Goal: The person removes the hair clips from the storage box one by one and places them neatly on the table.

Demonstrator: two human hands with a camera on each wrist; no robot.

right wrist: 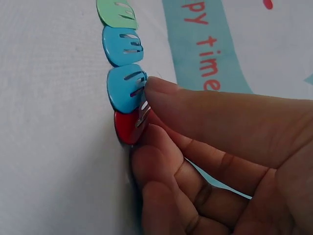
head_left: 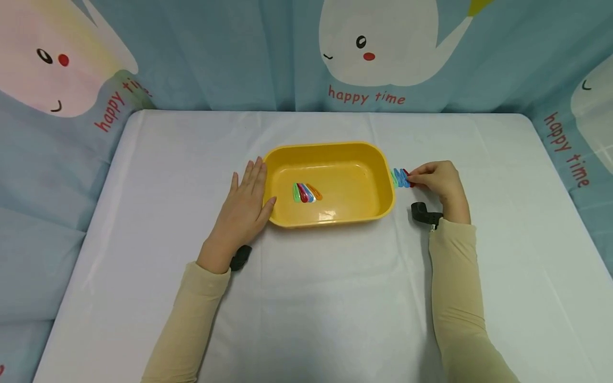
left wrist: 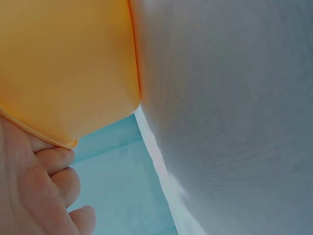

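Observation:
A yellow plastic tray [head_left: 335,213] sits on the white table. My left hand [head_left: 241,213] lies along its left rim, fingers straight, thumb on the near-left edge; the left wrist view shows the tray's outer wall [left wrist: 68,63] beside the fingers. Inside the tray is a small fan of snap hair clips [head_left: 304,193] in green, red, blue-white and orange. Right of the tray, my right hand [head_left: 440,181] pinches a red snap hair clip [right wrist: 127,128] at the end of a row. Two blue clips [right wrist: 124,90] and a green clip [right wrist: 115,13] continue that row toward the tray.
Black wrist cameras sit at the left wrist [head_left: 240,257] and right wrist [head_left: 425,214]. White cloth [head_left: 325,298] covers the table. A blue curtain [head_left: 230,53] with whale prints hangs behind the table and along its sides.

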